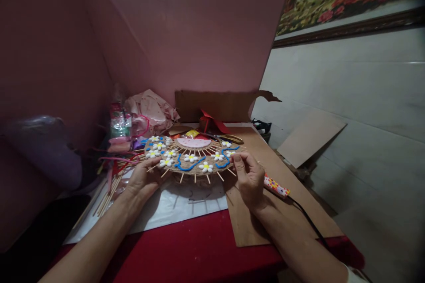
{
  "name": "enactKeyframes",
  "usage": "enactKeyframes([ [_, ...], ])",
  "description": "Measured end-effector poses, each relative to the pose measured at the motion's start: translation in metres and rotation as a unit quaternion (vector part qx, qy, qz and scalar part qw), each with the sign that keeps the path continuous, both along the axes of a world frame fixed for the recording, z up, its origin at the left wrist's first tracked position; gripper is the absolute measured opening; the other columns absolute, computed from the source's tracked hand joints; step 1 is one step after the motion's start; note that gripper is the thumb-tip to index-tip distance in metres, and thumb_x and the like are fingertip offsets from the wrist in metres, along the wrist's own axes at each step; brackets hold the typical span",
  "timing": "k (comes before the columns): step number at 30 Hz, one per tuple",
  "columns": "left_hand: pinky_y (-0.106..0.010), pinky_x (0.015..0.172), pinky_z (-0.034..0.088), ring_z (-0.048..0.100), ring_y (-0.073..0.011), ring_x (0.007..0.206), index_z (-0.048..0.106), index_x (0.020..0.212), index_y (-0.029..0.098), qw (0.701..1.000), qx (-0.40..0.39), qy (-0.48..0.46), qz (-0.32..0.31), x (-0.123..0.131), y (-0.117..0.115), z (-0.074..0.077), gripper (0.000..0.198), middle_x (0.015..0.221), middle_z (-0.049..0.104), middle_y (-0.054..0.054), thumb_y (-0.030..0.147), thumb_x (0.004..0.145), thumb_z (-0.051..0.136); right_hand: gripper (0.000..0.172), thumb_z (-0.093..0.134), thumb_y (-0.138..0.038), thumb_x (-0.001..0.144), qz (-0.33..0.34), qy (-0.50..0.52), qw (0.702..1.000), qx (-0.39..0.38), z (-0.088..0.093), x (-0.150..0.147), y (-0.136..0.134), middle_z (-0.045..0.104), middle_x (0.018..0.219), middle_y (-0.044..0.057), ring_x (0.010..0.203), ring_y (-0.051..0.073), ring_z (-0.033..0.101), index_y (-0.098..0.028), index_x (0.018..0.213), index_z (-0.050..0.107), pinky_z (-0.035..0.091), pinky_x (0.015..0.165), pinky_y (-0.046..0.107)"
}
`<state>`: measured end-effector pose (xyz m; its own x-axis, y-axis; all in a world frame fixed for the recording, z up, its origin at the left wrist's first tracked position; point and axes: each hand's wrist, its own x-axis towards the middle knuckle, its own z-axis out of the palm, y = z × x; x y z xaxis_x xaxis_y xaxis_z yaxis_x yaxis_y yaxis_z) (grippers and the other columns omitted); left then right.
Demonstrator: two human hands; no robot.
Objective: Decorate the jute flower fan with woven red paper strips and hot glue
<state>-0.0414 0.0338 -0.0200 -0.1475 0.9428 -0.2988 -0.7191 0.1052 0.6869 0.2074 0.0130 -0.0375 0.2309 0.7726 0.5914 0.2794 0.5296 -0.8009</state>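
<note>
A round woven craft piece [195,160] is held up, tilted, above the table. White clay flowers with yellow centres and wavy blue lines decorate its brown ring, thin wooden sticks poke out around the rim, and a pale pink panel [193,143] fills its middle. My left hand [146,179] grips the left edge, its fingers partly hidden beneath the ring. At the right edge, my right hand [248,177] pinches the rim between thumb and fingers.
A white sheet [179,205] and a brown board [279,163] lie on the red-covered table [199,247]. Loose sticks [111,190] and bagged materials [120,126] are at left. Scissors [232,138] lie behind the craft piece. A flower-patterned tool [277,186] with a black cord is at right.
</note>
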Motion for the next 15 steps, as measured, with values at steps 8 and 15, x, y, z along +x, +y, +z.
enactKeyframes([
  [8,-0.032,0.054,0.058,0.067,-0.0200,0.059,0.064,0.094,0.015,1.000,0.021,0.007,-0.015,-0.0011,-0.0010,0.0060,0.023,0.075,0.070,-0.008,0.005,0.074,0.058,0.015,0.047,-0.030,0.090,0.007,-0.050,0.998,0.031,-0.0002,-0.0020,-0.0039,0.056,0.075,0.002,0.070,0.017,0.052,-0.022,0.082,0.058,0.040,0.066,0.029],
  [15,-0.028,0.045,0.056,0.065,-0.0207,0.051,0.065,0.092,0.010,0.999,-0.028,-0.016,-0.005,-0.0032,0.0038,0.0074,0.030,0.068,0.069,-0.011,-0.006,0.069,0.053,0.013,0.048,-0.028,0.089,-0.008,-0.071,0.997,0.040,0.0038,0.0001,-0.0018,0.058,0.078,0.002,0.073,0.018,0.055,-0.022,0.084,0.058,0.042,0.068,0.030],
])
